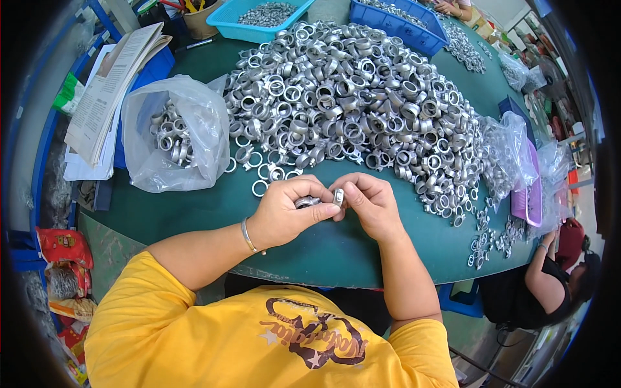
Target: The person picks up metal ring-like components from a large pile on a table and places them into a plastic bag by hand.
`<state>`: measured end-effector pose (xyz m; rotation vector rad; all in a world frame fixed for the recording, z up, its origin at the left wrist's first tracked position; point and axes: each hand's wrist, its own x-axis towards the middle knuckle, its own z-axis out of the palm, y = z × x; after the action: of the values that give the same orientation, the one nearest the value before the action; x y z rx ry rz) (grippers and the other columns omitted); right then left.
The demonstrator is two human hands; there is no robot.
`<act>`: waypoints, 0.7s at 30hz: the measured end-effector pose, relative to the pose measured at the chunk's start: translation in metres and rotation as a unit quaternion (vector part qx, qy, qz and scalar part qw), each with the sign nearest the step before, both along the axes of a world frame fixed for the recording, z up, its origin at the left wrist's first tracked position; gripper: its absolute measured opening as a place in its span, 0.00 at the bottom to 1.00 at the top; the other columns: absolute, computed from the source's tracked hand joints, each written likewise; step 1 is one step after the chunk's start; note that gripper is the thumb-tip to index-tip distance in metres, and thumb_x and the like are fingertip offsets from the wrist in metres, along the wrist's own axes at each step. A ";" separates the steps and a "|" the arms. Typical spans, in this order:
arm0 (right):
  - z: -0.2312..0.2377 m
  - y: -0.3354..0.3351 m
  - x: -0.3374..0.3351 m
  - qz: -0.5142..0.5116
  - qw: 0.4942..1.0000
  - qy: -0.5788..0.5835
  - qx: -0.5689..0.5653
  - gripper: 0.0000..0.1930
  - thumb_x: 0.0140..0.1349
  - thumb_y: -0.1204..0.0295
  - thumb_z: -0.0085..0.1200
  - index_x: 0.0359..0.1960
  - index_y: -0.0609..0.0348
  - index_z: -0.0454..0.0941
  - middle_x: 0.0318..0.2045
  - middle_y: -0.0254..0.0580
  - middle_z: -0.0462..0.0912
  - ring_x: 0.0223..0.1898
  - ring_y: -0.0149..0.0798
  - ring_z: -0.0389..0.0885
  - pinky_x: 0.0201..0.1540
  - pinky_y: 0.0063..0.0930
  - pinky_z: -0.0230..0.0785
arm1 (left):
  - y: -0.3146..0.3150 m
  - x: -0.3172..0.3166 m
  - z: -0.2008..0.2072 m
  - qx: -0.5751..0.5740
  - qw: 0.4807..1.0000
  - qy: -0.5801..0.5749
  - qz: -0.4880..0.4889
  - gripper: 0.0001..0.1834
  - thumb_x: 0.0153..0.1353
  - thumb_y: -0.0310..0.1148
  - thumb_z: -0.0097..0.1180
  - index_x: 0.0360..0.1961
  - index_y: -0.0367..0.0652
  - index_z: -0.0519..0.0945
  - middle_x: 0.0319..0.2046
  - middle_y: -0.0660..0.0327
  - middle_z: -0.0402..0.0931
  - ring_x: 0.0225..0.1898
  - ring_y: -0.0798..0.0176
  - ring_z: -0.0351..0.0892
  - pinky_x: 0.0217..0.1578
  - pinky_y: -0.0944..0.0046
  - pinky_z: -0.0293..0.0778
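- Yellow cloth of the shirt (272,330) lies nearest; the forearms angle inward from it, so elbows kept close should steady fine finger work.
- The left hand (284,205) has thumb and fingers clamped on a metal ring (306,202), partly hidden in its curl. For good control, the thumb should press no harder than it takes to stop slipping.
- At the fingertips, between the hands, sits a small metal piece (338,198), its face turned upward; whether it is separate from the ring, I cannot tell. Keeping that face in sight seems wise.
- The right hand (374,205) has thumb and forefinger together on the piece's right side. Small movements from these fingertips, with the left as anchor, would likely serve best.
- Both hands are above the near part of the green table (194,216), a sensible spot, since a dropped part would land within reach.
- Just beyond the left hand lie loose rings (276,173); knuckles should stay clear of them.
- Farther left stands a clear plastic bag (208,152) with rings inside.
- Beyond the hands rises a big heap (349,97) of similar rings; sleeves and wrists are best kept off its sloping edge.
- At the far side, a light-blue basin (259,35) and a darker blue basket (394,33) hold more metal parts.
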<state>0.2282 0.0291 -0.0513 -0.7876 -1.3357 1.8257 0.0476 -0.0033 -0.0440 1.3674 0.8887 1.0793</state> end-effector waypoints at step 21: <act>0.001 -0.002 0.001 0.010 0.999 0.011 0.041 0.11 0.61 0.68 0.49 0.37 0.64 0.74 0.26 0.34 0.77 0.25 0.24 0.73 0.29 0.17 0.68 | -0.001 0.001 0.002 0.118 0.990 0.068 0.023 0.06 0.45 0.25 0.63 0.26 0.39 0.79 0.24 0.62 0.75 0.26 0.68 0.73 0.29 0.72 0.68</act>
<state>0.2292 0.0273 -0.0505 -0.7113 -1.3991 1.7771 0.0484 -0.0041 -0.0421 1.6403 0.9167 1.1641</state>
